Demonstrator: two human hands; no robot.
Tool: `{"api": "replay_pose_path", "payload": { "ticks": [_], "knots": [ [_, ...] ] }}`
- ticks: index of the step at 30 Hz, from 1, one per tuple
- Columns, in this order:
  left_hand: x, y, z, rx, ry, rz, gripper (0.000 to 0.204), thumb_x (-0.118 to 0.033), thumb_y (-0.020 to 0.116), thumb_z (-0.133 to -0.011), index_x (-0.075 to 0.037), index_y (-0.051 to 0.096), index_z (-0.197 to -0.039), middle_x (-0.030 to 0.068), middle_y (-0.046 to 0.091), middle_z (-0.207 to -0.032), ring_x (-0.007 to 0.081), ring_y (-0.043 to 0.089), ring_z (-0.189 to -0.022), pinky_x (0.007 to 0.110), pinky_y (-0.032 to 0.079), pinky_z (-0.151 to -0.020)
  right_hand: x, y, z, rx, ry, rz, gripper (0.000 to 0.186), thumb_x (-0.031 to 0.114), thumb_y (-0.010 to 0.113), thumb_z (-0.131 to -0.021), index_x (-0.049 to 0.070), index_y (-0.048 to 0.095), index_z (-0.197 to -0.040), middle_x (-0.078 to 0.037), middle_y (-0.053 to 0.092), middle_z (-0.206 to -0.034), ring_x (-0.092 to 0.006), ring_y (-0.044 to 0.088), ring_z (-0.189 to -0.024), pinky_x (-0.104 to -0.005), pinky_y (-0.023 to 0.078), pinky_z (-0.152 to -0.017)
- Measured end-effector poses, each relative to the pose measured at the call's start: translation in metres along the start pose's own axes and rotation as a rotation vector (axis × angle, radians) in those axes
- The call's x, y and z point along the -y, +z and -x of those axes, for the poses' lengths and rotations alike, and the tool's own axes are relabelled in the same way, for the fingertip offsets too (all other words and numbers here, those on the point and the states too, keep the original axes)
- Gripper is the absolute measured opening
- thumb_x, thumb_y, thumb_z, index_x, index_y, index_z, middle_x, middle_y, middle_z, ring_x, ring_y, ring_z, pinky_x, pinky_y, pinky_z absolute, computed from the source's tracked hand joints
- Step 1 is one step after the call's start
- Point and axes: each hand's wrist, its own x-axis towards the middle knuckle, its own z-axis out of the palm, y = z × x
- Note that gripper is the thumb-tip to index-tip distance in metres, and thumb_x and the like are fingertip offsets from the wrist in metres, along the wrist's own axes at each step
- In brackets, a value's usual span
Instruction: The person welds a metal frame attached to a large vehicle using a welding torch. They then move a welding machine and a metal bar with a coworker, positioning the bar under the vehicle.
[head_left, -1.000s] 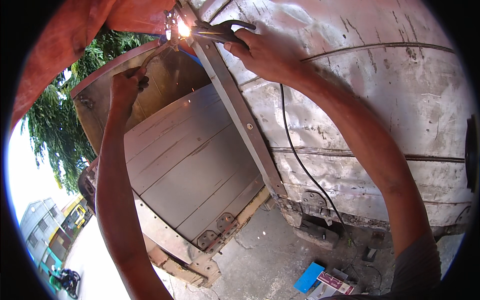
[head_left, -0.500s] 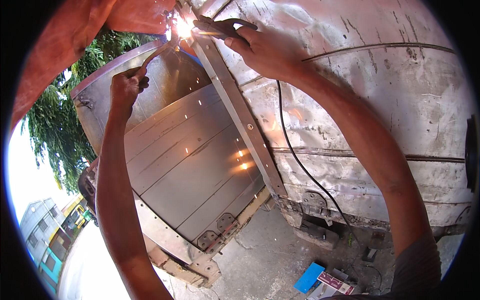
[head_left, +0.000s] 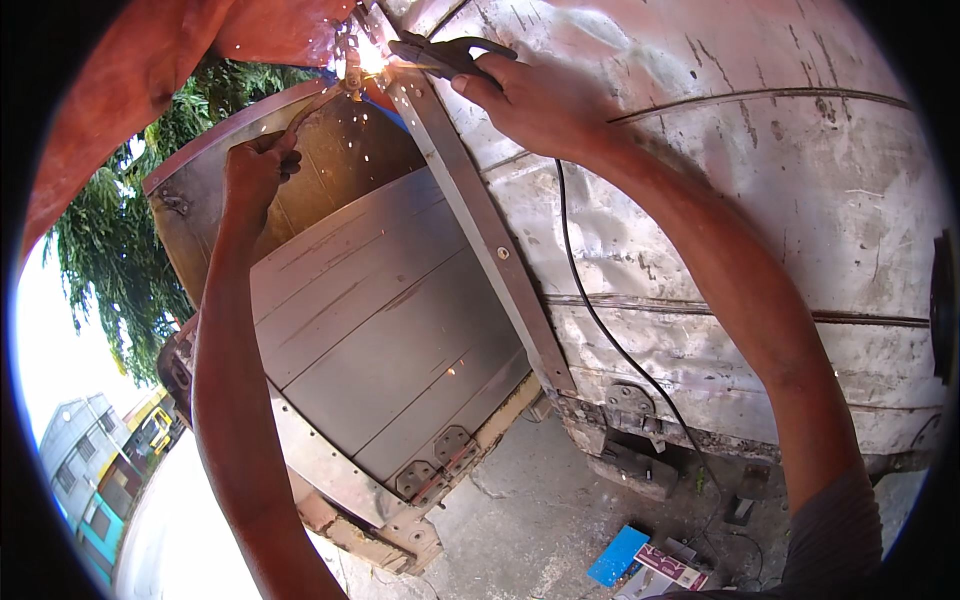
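My right hand (head_left: 525, 105) grips a black electrode holder (head_left: 430, 55) at the upper middle, resting close to the dented silver panel (head_left: 700, 220). A bright welding arc with sparks (head_left: 372, 58) burns at the holder's tip, beside a small metal fitting (head_left: 350, 40) at the top of a vertical steel strip (head_left: 470, 210). My left hand (head_left: 258, 168) is closed around a thin metal bar (head_left: 308, 108) that reaches up to the fitting. A black cable (head_left: 590, 310) hangs down beside my right forearm. A grey sheet-metal panel (head_left: 380, 320) lies left of the strip.
A red tarpaulin (head_left: 130, 80) hangs at the upper left over tree branches (head_left: 110, 260). Beyond are a road (head_left: 155, 520), buildings (head_left: 85, 450) and a yellow vehicle (head_left: 155, 430). A blue flat box (head_left: 615, 555) and other packets lie on the concrete floor (head_left: 500, 510).
Both hands have shifted very slightly. The arc's glare and the glints on the grey panel are weaker than half a second ago. The motorbike from a second ago is out of sight.
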Motion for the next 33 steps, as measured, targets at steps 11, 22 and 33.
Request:
{"api": "replay_pose_path", "payload": {
  "ticks": [11, 22, 33],
  "knots": [
    [0.008, -0.007, -0.007, -0.015, 0.065, -0.072, 0.037, -0.028, 0.073, -0.1, 0.002, 0.074, -0.122, 0.0092, 0.077, -0.094, 0.0169, 0.073, -0.079, 0.031, 0.056, -0.075, -0.011, 0.012, -0.004, -0.082, -0.066, 0.069, 0.052, 0.055, 0.047, -0.108, 0.006, 0.066, -0.111, -0.018, 0.063, -0.069, -0.0387, 0.066, -0.067, -0.0526, 0.049, -0.065],
    [0.017, -0.004, -0.01, 0.018, 0.085, 0.005, 0.037, -0.028, 0.073, -0.101, 0.002, 0.074, -0.121, 0.009, 0.077, -0.093, 0.0156, 0.073, -0.079, 0.03, 0.056, -0.074, -0.015, 0.014, -0.003, -0.095, -0.084, 0.12, 0.052, 0.055, 0.046, -0.109, 0.006, 0.065, -0.113, -0.02, 0.066, -0.075, -0.0401, 0.068, -0.072, -0.0526, 0.05, -0.068],
    [0.036, -0.016, -0.02, 0.023, 0.099, -0.078, 0.029, -0.024, 0.073, -0.101, 0.0, 0.075, -0.116, 0.0064, 0.076, -0.092, 0.0147, 0.072, -0.08, 0.03, 0.057, -0.077, -0.009, 0.021, -0.003, -0.065, -0.046, 0.122, 0.054, 0.059, 0.046, -0.108, 0.01, 0.066, -0.119, -0.016, 0.068, -0.069, -0.0364, 0.069, -0.067, -0.0503, 0.051, -0.064]
  ]
}}
